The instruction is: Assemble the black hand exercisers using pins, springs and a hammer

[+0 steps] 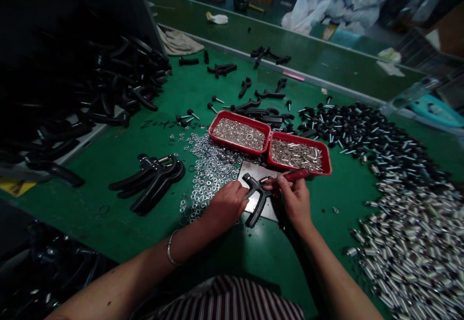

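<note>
One slip risk: my left hand (227,203) grips a black handgrip (258,208), my right hand (297,200) a red tool (298,174), perhaps poorly seated.

Black, fork-shaped, two-handled grip (258,209) | showing metal coil spring near its top; handles standing spread, one reaching toward seven o'clock | lying at five o'clock from view centre || Slim red-handled tool (297,174) | sitting at the grip's two o'clock, slanting slightly, butt pointing toward three o'clock

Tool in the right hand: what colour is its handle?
The handle is red; it shows best in the head view.
</note>
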Action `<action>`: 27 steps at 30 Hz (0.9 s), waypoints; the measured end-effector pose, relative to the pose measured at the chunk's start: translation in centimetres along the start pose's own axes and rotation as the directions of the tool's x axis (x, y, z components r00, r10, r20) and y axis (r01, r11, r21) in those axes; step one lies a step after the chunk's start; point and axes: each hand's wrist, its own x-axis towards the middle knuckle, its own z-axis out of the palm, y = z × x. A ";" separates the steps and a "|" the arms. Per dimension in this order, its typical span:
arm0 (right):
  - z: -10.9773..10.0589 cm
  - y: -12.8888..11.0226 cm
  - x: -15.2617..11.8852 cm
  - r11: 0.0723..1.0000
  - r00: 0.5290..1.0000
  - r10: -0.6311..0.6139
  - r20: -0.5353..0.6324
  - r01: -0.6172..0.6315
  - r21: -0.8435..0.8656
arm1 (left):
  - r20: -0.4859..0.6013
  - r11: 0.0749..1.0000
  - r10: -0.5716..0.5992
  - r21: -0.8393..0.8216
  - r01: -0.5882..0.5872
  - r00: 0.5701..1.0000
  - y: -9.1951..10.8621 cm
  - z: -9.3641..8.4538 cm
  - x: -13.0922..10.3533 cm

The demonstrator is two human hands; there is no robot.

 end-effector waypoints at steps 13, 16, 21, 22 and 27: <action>0.7 -2.7 3.6 0.751 0.906 -0.209 0.369 0.390 -0.532 | -0.037 0.996 0.013 0.092 -0.010 0.999 1.1 -0.1 0.0; 0.7 -2.8 3.8 0.760 0.890 -0.247 0.383 0.423 -0.493 | -0.024 0.995 0.025 0.095 -0.022 0.999 1.7 -0.2 -0.1; 0.3 -4.6 0.6 0.894 0.940 -0.245 0.236 0.314 -0.321 | 0.000 0.993 -0.017 0.117 0.016 1.000 2.4 0.5 -0.4; -0.1 -5.1 0.1 0.933 0.954 -0.232 0.191 0.273 -0.235 | 0.002 0.993 -0.022 0.119 0.022 1.000 2.5 0.6 -0.4; -1.8 -4.3 -0.4 0.990 0.986 0.002 0.168 -0.026 0.141 | -0.051 0.987 -0.024 0.157 0.031 0.998 2.9 0.9 -0.7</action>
